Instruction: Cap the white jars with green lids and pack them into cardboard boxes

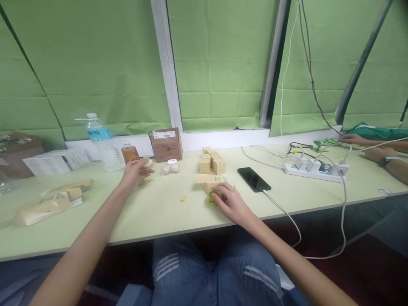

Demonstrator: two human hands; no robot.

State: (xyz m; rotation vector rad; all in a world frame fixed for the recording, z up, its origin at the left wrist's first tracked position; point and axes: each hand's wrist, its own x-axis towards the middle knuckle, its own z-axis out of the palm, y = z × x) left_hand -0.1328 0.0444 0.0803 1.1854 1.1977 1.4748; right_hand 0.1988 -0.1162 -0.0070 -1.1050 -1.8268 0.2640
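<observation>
My left hand (136, 172) is at the left, in front of a small bottle of amber drink (129, 151). Its fingers are curled around something small and pale, too blurred to name. A yellowish piece shows beneath it on the table. My right hand (230, 202) rests at the front middle, its fingers closed on a yellow-green round object (211, 197). Right behind that is a small cardboard box (208, 187) with a flap sticking out to the left. Several closed small tan boxes (213, 162) stand grouped farther back.
A black phone (254, 179) with a white cable lies right of my right hand. Beyond are a power strip (314, 172) and a person's hands. A brown carton (165, 145), white earbuds case (172, 162), water bottle (105, 144) and flattened packaging (52, 204) occupy the left.
</observation>
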